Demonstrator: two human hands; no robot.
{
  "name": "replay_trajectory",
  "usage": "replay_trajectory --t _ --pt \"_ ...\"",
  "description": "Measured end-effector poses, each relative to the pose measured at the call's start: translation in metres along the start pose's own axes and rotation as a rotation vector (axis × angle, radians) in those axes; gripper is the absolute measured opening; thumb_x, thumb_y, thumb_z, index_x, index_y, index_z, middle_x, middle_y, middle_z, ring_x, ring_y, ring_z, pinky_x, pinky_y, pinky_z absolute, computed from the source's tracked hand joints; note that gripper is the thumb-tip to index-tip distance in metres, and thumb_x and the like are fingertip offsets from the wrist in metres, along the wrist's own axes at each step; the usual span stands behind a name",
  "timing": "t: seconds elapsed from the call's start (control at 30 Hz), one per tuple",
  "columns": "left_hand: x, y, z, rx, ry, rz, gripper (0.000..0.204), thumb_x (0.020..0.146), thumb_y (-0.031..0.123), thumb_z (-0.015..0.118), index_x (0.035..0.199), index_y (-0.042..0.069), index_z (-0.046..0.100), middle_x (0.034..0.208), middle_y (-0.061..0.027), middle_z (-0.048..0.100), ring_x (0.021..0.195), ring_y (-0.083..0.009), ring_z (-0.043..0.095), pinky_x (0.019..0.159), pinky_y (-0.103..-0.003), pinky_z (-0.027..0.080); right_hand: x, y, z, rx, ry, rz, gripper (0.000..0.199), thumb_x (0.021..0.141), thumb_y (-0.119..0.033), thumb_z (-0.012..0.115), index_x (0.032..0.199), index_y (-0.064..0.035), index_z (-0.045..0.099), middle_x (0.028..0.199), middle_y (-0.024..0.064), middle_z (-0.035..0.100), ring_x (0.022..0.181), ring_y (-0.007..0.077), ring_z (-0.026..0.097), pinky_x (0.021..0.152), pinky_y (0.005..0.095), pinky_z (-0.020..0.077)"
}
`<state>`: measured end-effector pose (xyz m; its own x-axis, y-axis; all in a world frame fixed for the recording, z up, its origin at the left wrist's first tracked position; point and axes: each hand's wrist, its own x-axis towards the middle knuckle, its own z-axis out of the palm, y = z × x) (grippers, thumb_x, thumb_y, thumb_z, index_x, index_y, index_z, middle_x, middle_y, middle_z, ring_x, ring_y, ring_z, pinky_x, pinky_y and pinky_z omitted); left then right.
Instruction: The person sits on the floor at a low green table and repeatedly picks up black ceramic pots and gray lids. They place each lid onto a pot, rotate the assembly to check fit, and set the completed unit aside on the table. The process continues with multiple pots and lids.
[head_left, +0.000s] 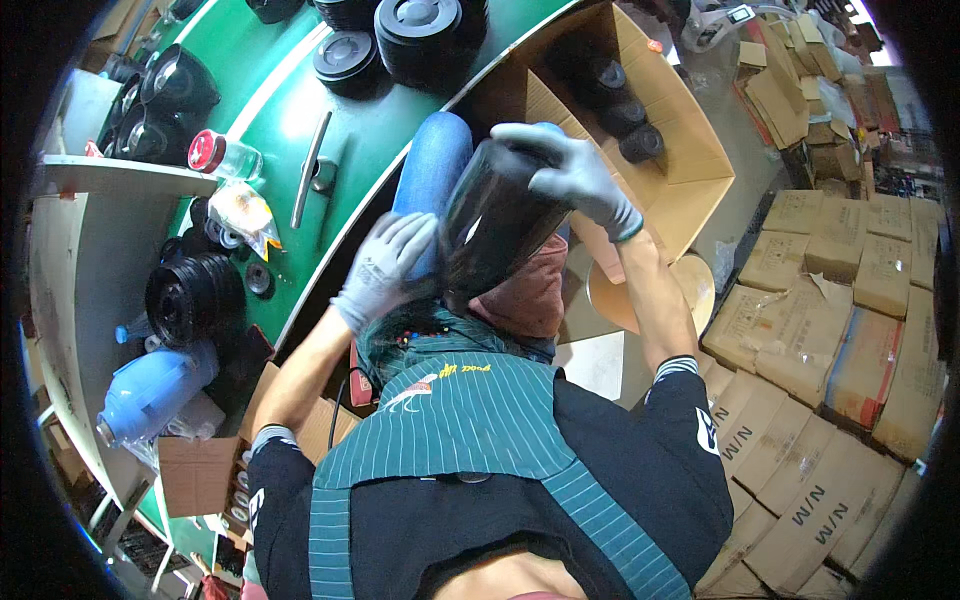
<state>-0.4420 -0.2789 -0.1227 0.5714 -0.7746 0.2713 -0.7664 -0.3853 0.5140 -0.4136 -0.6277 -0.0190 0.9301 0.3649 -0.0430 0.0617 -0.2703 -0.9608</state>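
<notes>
Two gloved hands on a glossy black cylinder above the lap.
The cylinder [490, 225] lies aslant over the blue jeans [432, 165], its upper end tilted toward the right hand [580, 178]. That hand's fingers wrap over this end, the thumb set apart on the near side, pinching it. The left hand [388, 262] is at the cylinder's left side, fingers outstretched and close together; whether they press on it, I cannot tell. To the left, the green tabletop [365, 130] carries a metal bar [311, 170], a clear jar with a red lid [228, 156] and stacked black discs [415, 45]. Ahead and to the right, an open cardboard box [690, 125] holds small black cylindrical pieces [627, 117].
</notes>
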Motion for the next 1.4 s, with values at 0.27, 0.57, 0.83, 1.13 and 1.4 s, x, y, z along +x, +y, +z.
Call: replay_trajectory --t 0.27,0.57,0.83,1.13,1.4 --pt "-0.034 -0.151 -0.016 0.444 0.240 -0.905 0.070 0.101 0.036 0.074 0.162 0.012 0.049 0.146 -0.0236 0.062 0.125 -0.0449 0.065 0.104 -0.052 0.053 0.016 0.043 0.059 -0.175 -0.145 -0.127 0.073 0.091 -0.039 0.075 0.156 -0.0093 0.059 0.151 0.0187 0.062 0.141 0.0333 0.058 0.123 0.0467 0.0427" --pt "0.109 0.001 -0.094 -0.660 -0.102 -0.474 0.053 0.097 0.013 0.081 0.147 0.002 0.066 0.125 -0.0127 0.080 0.108 -0.0206 0.077 0.098 -0.037 0.061 0.018 0.052 0.079 0.863 0.420 -0.017 0.115 0.102 -0.089 0.024 0.173 0.0015 0.018 0.150 0.0277 0.061 0.134 0.0332 0.064 0.118 0.0457 0.0494" --pt "0.121 0.080 -0.077 0.026 -0.133 -0.287 0.089 0.093 0.038 0.081 0.159 -0.006 0.042 0.144 -0.0361 0.058 0.134 -0.0507 0.058 0.112 -0.054 0.048 0.035 0.077 0.053 0.894 0.216 0.055 0.058 0.117 -0.040 0.046 0.154 0.0023 0.056 0.103 0.0125 0.080 0.104 0.0231 0.078 0.094 0.0366 0.0603" --pt "0.119 0.155 -0.037 -0.073 -0.027 -0.275 0.104 0.093 0.060 0.073 0.165 -0.006 0.036 0.167 -0.0310 0.040 0.160 -0.0472 0.034 0.132 -0.066 0.014 0.113 0.099 0.103 1.249 -0.445 0.053 0.053 0.115 -0.032 0.055 0.150 0.0074 0.057 0.098 0.0120 0.080 0.097 0.0260 0.079 0.098 0.0428 0.0632" --pt "0.132 0.165 -0.021 -0.047 0.038 -0.249 0.098 0.095 0.058 0.073 0.162 -0.005 0.041 0.160 -0.0291 0.049 0.158 -0.0463 0.038 0.131 -0.067 0.017 0.118 0.104 0.097 0.955 -0.536 -0.080 0.043 0.111 -0.020 0.056 0.150 -0.0027 0.063 0.104 0.0123 0.082 0.100 0.0230 0.079 0.094 0.0368 0.0635"
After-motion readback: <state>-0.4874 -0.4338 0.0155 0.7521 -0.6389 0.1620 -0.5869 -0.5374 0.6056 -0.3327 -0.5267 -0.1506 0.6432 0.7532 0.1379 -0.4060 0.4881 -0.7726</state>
